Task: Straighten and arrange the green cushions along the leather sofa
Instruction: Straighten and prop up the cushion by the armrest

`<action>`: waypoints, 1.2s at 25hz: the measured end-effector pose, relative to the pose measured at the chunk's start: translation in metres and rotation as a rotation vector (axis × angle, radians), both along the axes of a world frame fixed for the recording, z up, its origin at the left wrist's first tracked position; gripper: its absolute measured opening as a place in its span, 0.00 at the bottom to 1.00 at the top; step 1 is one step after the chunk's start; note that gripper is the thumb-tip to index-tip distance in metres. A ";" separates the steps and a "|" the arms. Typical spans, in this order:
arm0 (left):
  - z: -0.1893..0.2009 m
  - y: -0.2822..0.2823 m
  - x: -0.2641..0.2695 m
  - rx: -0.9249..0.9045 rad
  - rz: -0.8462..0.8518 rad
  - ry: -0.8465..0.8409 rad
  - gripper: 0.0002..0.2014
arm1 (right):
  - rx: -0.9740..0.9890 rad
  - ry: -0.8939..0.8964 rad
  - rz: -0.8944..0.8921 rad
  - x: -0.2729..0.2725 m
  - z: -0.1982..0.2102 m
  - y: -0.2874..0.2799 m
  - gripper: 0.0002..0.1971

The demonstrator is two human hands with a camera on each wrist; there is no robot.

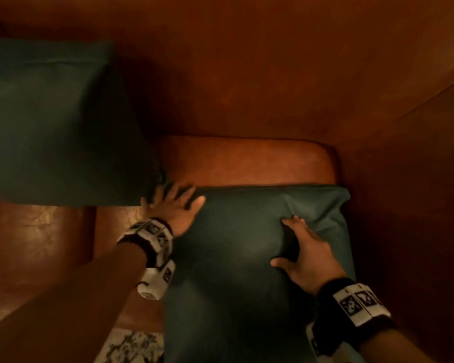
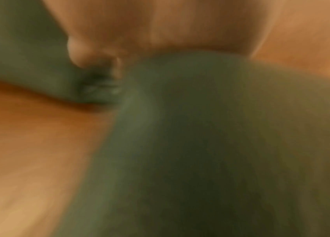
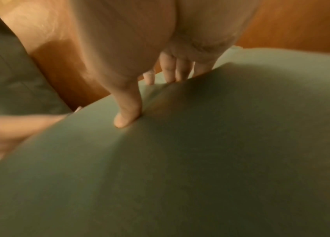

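**couchguy:** ok so how many cushions are we looking at, and is anything sitting in a bin or basket?

**tidy_tess:** Two green ones, both on the leather sofa [image 1: 247,74], which is the only thing holding anything here. The near cushion [image 1: 247,271] lies flat on the right-hand seat, tucked up to the armrest, long axis running from the front edge back toward the backrest. The far cushion [image 1: 55,121] stands leaning against the backrest on the left, wide side across.

**couchguy:** do they touch?

**tidy_tess:** Their corners come close right where the left hand [image 1: 173,208] is; the left wrist view is too blurry to say if they actually meet.

**couchguy:** and the hands?

**tidy_tess:** Left hand has straight, spread fingers, lying flat at the near cushion's top left corner, thumb on the fabric. Right hand [image 1: 307,255] rests on top of the same cushion toward its right side, fingers and thumb pressed down into the cover, fabric creasing around them. A patterned rug [image 1: 131,347] peeks out below the seat.
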State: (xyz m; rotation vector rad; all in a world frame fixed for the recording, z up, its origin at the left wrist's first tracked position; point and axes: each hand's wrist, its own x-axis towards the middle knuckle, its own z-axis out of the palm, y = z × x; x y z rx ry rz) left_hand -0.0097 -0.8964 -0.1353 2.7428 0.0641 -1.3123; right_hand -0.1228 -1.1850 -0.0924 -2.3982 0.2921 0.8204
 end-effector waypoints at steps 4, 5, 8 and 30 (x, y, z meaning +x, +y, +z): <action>0.032 -0.012 -0.032 -0.011 0.130 -0.248 0.33 | -0.013 0.015 0.017 -0.001 0.000 -0.005 0.44; 0.044 -0.036 -0.053 -0.088 -0.065 -0.342 0.34 | -0.010 0.025 0.027 -0.002 0.002 -0.006 0.44; 0.053 -0.071 -0.118 -0.264 -0.471 -0.387 0.33 | -0.020 0.022 0.059 0.002 0.005 -0.008 0.43; -0.011 -0.025 -0.318 -0.068 1.077 -0.414 0.35 | -0.091 -0.027 0.291 -0.001 0.007 0.002 0.41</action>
